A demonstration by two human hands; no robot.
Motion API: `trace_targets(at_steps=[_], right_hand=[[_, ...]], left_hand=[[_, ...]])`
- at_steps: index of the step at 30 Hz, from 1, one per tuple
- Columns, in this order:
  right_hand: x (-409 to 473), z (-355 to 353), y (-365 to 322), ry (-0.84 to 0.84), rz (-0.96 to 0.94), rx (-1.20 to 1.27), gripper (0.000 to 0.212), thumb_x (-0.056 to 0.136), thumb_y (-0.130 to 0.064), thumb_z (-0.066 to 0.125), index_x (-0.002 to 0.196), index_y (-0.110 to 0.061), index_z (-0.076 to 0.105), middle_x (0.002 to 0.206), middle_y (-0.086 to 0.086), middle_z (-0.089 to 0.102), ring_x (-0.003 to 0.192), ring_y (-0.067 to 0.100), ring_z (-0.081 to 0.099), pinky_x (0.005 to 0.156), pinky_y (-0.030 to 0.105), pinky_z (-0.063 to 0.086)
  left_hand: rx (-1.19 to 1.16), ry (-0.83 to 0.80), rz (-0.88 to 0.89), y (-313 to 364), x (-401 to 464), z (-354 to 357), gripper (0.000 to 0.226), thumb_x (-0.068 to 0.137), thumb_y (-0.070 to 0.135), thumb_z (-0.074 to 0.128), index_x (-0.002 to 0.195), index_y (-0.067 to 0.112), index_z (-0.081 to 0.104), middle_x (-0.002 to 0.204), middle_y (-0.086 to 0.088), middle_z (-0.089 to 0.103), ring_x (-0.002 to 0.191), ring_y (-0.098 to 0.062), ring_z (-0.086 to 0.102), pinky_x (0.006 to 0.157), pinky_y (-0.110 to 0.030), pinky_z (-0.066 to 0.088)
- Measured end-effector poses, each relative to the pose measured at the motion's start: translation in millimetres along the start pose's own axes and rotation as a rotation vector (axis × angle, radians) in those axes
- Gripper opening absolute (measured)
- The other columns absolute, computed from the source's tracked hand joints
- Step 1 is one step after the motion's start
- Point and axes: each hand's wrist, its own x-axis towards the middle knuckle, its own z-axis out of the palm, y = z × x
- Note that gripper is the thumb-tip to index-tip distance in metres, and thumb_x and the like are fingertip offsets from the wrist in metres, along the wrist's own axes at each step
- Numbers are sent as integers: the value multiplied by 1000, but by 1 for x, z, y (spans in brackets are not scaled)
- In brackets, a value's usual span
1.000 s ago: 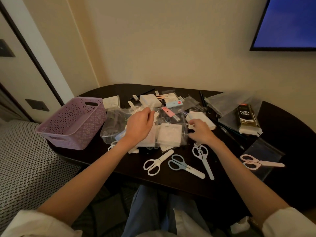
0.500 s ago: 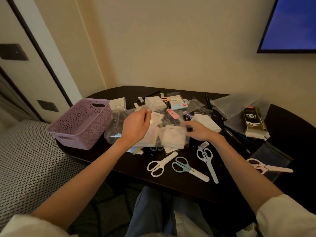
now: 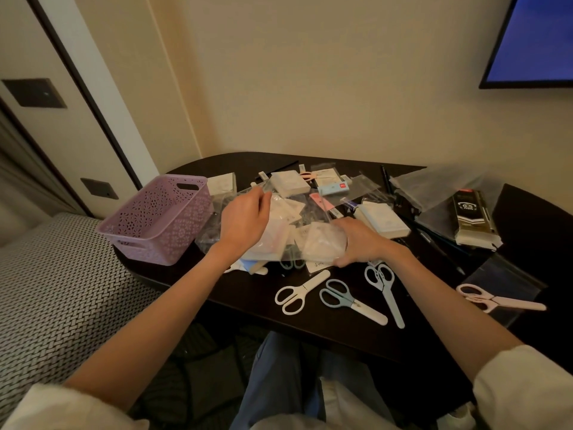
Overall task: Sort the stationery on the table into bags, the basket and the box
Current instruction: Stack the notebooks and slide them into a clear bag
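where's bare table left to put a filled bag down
Bare dark tabletop runs along the near edge, below the white scissors. Another strip lies at the far curved edge behind the lilac plastic basket. The middle, around both hands, is crowded with packets.

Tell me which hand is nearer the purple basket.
Left. The left hand pinches a clear bag just right of the purple basket; the right hand is farther right, gripping the bag's other end.
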Motion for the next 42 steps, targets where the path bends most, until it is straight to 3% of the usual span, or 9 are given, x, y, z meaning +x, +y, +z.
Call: trace_targets(at_steps=[9, 14, 19, 25, 31, 33, 36, 39, 42], right_hand=[[-25, -33, 8, 526, 55, 175, 104, 61, -30, 88, 145, -10, 31, 143, 10, 34, 132, 30, 28, 108, 43, 27], [-42, -47, -10, 685, 39, 685, 86, 70, -16, 84, 143, -14, 38, 137, 0, 41, 122, 9, 38, 98, 27, 40], [-56, -45, -31, 599, -86, 736, 82, 72, -12, 82, 142, -16, 41, 136, -3, 42, 124, 10, 40, 94, 23, 45], [-52, -35, -47, 507, -184, 563, 91, 65, -20, 87, 143, -16, 39, 142, -1, 40, 128, 13, 38, 105, 42, 43], [-48, -27, -62, 524, -196, 599, 98, 63, -31, 88, 144, -22, 35, 144, -4, 37, 128, 9, 37, 103, 31, 43], [-47, -27, -68, 531, -83, 798, 89, 72, -33, 81, 146, -21, 32, 142, -6, 40, 126, 7, 40, 95, 23, 46], [-45, -30, -73, 403, 77, 1059, 59, 92, -37, 59, 143, -12, 40, 136, 4, 53, 118, 14, 56, 93, 32, 53], [-46, -33, -75, 266, 52, 1278, 35, 97, -21, 54, 129, -8, 53, 120, 8, 63, 107, 19, 64, 82, 32, 57], [-48, -35, -70, 304, 64, 1391, 21, 96, -13, 54, 116, -9, 58, 114, 8, 66, 103, 20, 65, 82, 33, 56]], left_hand=[[-50, -10, -8, -1, 6, 3, 30, 102, 26, 45, 74, 14, 50, 59, 6, 45, 52, -10, 43, 48, -29, 28], [-55, -78, 17, 3, 5, 15, 33, 101, 27, 47, 71, 15, 50, 60, 5, 47, 55, -10, 44, 49, -28, 28], [-170, -231, -24, 14, 6, 19, 36, 98, 34, 52, 72, 10, 60, 61, 1, 55, 55, -13, 51, 55, -31, 40], [-933, -433, -353, 41, 12, -4, 40, 98, 42, 48, 101, 8, 67, 88, -11, 72, 78, -20, 71, 71, -32, 60], [-938, -382, -406, 46, 13, -7, 15, 91, 21, 65, 98, 9, 71, 97, -5, 71, 91, -13, 68, 67, -19, 55], [-1023, -345, -471, 45, 12, -9, 9, 91, 17, 65, 93, 10, 70, 97, -5, 70, 88, -12, 68, 66, -20, 55], [-1089, -343, -519, 45, 13, -11, 6, 91, 16, 66, 90, 10, 69, 99, -6, 69, 88, -11, 68, 68, -22, 56], [-1085, -409, -483, 46, 11, -12, 9, 91, 19, 66, 92, 11, 70, 98, -3, 71, 89, -11, 69, 73, -25, 58], [-941, -381, -373, 39, 9, -11, 19, 95, 28, 60, 97, 11, 69, 96, -6, 71, 85, -14, 70, 74, -27, 59]])
